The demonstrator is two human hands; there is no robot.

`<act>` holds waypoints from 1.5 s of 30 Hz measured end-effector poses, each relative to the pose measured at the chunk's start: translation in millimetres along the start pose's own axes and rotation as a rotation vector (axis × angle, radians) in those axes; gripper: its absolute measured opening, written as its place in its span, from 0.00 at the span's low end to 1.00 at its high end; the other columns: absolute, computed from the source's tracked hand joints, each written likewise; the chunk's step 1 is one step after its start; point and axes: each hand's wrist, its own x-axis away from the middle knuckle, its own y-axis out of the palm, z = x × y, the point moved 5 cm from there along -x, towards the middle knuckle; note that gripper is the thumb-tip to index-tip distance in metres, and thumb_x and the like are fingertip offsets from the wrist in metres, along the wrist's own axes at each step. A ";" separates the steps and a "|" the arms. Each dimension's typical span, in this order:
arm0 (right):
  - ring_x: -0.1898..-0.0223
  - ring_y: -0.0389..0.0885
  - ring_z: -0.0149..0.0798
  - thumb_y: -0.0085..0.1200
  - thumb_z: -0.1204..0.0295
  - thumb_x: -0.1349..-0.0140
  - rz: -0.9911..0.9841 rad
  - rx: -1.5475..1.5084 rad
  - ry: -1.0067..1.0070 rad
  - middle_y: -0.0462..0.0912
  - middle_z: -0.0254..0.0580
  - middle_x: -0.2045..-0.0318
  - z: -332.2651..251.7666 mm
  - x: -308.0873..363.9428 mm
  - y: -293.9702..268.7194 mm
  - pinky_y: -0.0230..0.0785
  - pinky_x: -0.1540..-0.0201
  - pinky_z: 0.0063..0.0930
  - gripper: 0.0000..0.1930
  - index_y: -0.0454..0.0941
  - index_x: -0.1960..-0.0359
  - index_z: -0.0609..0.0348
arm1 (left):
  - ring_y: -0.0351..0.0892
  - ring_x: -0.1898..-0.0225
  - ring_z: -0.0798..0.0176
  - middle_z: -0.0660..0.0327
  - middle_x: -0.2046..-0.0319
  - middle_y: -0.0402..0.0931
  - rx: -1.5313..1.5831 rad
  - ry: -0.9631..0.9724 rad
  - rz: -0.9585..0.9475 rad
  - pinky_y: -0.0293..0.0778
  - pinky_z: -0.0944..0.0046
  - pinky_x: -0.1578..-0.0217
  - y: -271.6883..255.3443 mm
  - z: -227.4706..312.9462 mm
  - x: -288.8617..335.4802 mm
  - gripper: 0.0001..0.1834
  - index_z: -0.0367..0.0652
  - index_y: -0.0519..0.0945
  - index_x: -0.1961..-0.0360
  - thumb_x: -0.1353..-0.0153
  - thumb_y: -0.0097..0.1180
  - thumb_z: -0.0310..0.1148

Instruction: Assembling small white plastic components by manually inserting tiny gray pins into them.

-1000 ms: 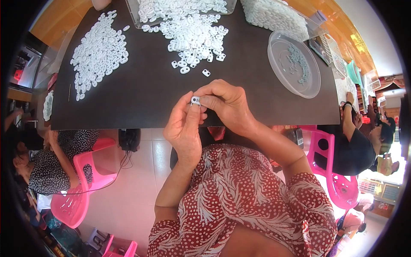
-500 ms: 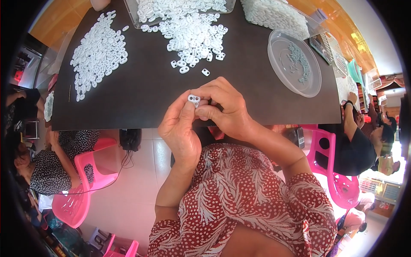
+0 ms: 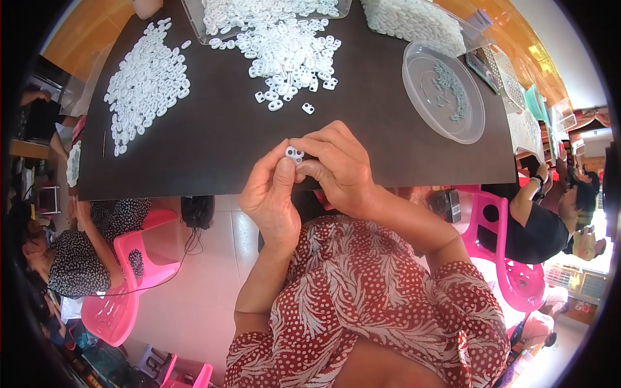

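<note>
Between the fingertips of both hands, just above the table's near edge, is a small white plastic piece with round holes. My left hand pinches it between thumb and fingers. From the other side my right hand closes thumb and fingers on it; its fingertips are partly hidden. One loose white piece lies on the table a little beyond my hands. Farther back, a heap of like white pieces spreads out from a clear tray.
A second pile of white oval pieces lies at the left of the dark table. To the right are a round clear lid holding small greenish bits, and a full clear box. People sit on both sides near pink chairs.
My right thumb has shifted closer to the white piece, and the right fingers have moved slightly. The piece stays pinched in nearly the same place.
</note>
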 end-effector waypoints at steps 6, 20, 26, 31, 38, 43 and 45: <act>0.71 0.71 0.41 0.58 0.83 0.55 -0.005 -0.038 0.105 0.78 0.42 0.72 -0.1 2.5 0.5 0.66 0.69 0.30 0.16 0.76 0.61 0.65 | 0.70 0.72 0.72 0.60 0.67 0.77 -0.002 -0.014 0.008 0.69 0.74 0.69 -2.0 0.5 -1.2 0.12 0.29 0.77 0.55 0.38 0.52 0.25; 0.74 0.70 0.39 0.59 0.82 0.55 0.073 -0.065 0.062 0.77 0.40 0.75 -5.2 7.7 5.0 0.64 0.71 0.30 0.14 0.75 0.63 0.65 | 0.73 0.65 0.72 0.60 0.64 0.77 -0.002 0.092 -0.013 0.71 0.72 0.63 -5.0 -3.1 2.3 0.12 0.31 0.76 0.56 0.36 0.52 0.28; 0.74 0.71 0.38 0.59 0.82 0.55 0.105 -0.050 -0.010 0.77 0.40 0.74 -5.7 9.5 7.4 0.65 0.71 0.29 0.15 0.75 0.63 0.66 | 0.70 0.67 0.74 0.64 0.67 0.73 -0.014 0.122 -0.005 0.70 0.74 0.63 -4.6 -4.3 5.4 0.10 0.32 0.76 0.57 0.36 0.52 0.28; 0.74 0.71 0.38 0.60 0.82 0.54 0.102 -0.064 0.009 0.77 0.40 0.74 -7.0 9.7 9.1 0.65 0.70 0.28 0.15 0.75 0.62 0.66 | 0.72 0.65 0.73 0.62 0.65 0.75 0.002 0.111 0.011 0.70 0.73 0.63 -2.1 -1.5 5.6 0.11 0.32 0.75 0.57 0.36 0.51 0.29; 0.73 0.71 0.38 0.61 0.80 0.54 0.094 -0.142 0.145 0.77 0.39 0.74 -4.0 10.0 8.3 0.65 0.69 0.29 0.15 0.76 0.62 0.64 | 0.72 0.63 0.73 0.61 0.62 0.75 0.032 0.071 0.017 0.69 0.73 0.61 4.4 6.9 5.7 0.11 0.33 0.75 0.57 0.35 0.50 0.30; 0.72 0.72 0.39 0.60 0.80 0.54 0.145 -0.117 0.130 0.78 0.39 0.73 -3.7 12.5 10.2 0.66 0.69 0.29 0.13 0.76 0.64 0.63 | 0.72 0.63 0.73 0.61 0.63 0.74 0.039 0.084 -0.001 0.70 0.73 0.60 0.6 -2.1 7.3 0.12 0.32 0.75 0.56 0.35 0.50 0.31; 0.72 0.72 0.40 0.60 0.80 0.55 0.184 -0.072 0.056 0.78 0.39 0.73 -7.2 12.2 9.1 0.67 0.69 0.29 0.13 0.76 0.64 0.63 | 0.71 0.63 0.73 0.62 0.63 0.74 0.040 0.105 0.002 0.69 0.72 0.60 2.0 -2.5 8.9 0.12 0.33 0.75 0.56 0.34 0.49 0.31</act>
